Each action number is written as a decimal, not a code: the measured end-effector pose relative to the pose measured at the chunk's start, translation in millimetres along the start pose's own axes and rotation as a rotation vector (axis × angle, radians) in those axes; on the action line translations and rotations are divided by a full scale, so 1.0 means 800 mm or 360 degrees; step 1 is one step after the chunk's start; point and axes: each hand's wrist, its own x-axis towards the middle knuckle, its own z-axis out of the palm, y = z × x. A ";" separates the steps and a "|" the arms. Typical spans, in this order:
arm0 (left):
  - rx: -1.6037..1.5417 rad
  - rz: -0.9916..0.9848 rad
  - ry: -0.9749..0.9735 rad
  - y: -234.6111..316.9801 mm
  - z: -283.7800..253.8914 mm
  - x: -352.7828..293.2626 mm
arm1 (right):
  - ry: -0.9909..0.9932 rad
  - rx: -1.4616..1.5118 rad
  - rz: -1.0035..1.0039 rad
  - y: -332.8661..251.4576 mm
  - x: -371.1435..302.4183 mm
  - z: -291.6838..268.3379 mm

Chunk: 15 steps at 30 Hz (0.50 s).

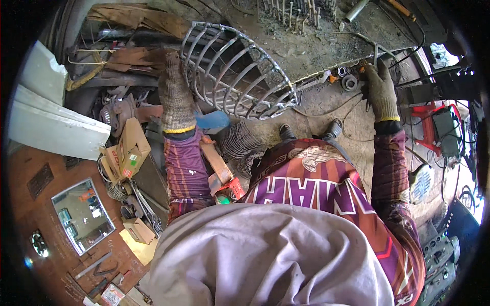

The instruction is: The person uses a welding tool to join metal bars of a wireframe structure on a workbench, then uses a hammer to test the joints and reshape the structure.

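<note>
My left hand (176,94), in a grey knitted glove with a yellow cuff edge, is at the left end of a curved basket of bent steel rods (235,71). It appears closed on the basket's edge; its fingertips are partly hidden. The basket lies tilted across the near edge of a dirty metal worktable (326,48), its ribs facing me. At the table's right edge, my right hand (382,94), in a matching glove, has its fingers curled in. A thin grey rod (375,54) rises by its fingertips; what the hand holds is not clear.
Several upright metal pegs (291,11) stand on the table. Metal rings (349,82) lie near its edge. A wire coil (241,140) and open cardboard box (127,153) are at left. A red stool (427,130) and standing fan (421,183) are at right. Cables cross the floor.
</note>
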 end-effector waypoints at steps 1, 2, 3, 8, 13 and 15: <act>-0.0053 -0.0115 -0.0020 0.018 -0.002 0.007 | 0.0010 -0.0010 -0.0082 0.008 0.012 -0.003; -0.0106 -0.0230 -0.0039 0.035 -0.005 0.014 | 0.0024 -0.0019 -0.0162 0.010 0.019 -0.003; -0.0006 -0.0044 -0.0048 0.045 -0.004 0.022 | -0.0045 -0.0167 -0.0150 0.010 0.027 -0.008; 0.0713 0.0424 -0.0334 0.096 0.001 0.032 | -0.0296 -0.0557 -0.0117 -0.014 0.036 -0.012; 0.1102 0.1027 -0.0396 0.169 0.015 0.050 | -0.0339 -0.0627 -0.0347 0.000 0.053 -0.026; 0.1205 0.1174 -0.0428 0.189 0.018 0.058 | -0.0280 -0.0687 -0.0393 -0.007 0.049 -0.031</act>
